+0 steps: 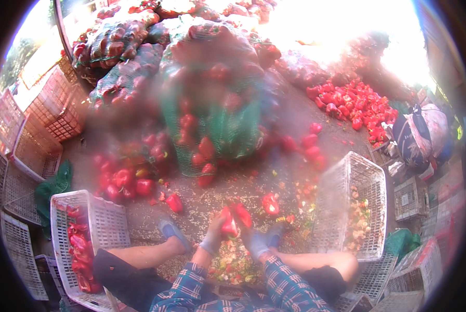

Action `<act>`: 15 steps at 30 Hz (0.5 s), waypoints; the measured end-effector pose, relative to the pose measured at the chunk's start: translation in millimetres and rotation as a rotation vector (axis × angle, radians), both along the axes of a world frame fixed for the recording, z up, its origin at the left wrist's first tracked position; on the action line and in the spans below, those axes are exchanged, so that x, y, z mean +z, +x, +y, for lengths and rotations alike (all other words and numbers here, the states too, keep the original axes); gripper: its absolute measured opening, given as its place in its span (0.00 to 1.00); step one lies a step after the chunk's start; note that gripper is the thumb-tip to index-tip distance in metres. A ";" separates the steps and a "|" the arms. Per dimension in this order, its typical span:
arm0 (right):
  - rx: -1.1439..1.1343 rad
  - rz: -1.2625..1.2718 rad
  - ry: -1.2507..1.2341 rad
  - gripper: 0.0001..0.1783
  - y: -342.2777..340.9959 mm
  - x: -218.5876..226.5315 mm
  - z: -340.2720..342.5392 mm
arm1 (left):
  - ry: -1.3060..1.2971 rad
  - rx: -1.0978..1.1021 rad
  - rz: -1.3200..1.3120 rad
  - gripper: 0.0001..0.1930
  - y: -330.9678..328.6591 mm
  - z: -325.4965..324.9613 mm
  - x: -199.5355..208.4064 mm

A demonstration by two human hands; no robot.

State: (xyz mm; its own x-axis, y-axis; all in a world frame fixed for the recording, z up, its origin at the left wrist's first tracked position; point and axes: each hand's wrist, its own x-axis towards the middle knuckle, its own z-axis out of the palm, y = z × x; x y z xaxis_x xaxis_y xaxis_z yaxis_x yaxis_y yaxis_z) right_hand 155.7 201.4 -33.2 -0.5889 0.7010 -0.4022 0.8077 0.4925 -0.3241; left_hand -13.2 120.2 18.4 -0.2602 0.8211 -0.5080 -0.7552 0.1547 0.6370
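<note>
In the middle, just above the floor, I hold red bell pepper in both hands. My left hand [213, 233], in a pale glove, is closed round a red pepper piece [230, 224] whose whitish inside shows. My right hand [253, 240], gloved too, is closed on another red pepper piece [242, 215] close against the first. Glare and blur hide whether the two pieces still join. Below my hands lies a heap of pepper cores and scraps [235, 265]. Single red peppers lie on the floor beyond, one left [174, 203] and one right [270, 203].
At my left stands a white crate [108, 221] with red pepper pieces; at my right, another crate [342, 208] with pale scraps. Ahead rises a green mesh sack of peppers [238, 125]. A loose pepper pile [355, 104] lies far right. Stacked crates [61, 112] line the left.
</note>
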 end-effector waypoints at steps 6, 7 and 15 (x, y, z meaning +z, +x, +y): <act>-0.349 0.244 0.012 0.16 -6.4 12.2 -3.4 | -0.348 0.000 1.110 0.44 -69.1 3.9 -56.9; -0.374 0.287 -0.012 0.17 7.3 4.2 -2.9 | -0.604 0.080 1.200 0.44 -85.0 10.0 -57.0; -0.534 0.314 -0.344 0.21 18.9 -24.9 -19.4 | -1.042 -0.004 1.217 0.37 -198.7 -12.7 -132.9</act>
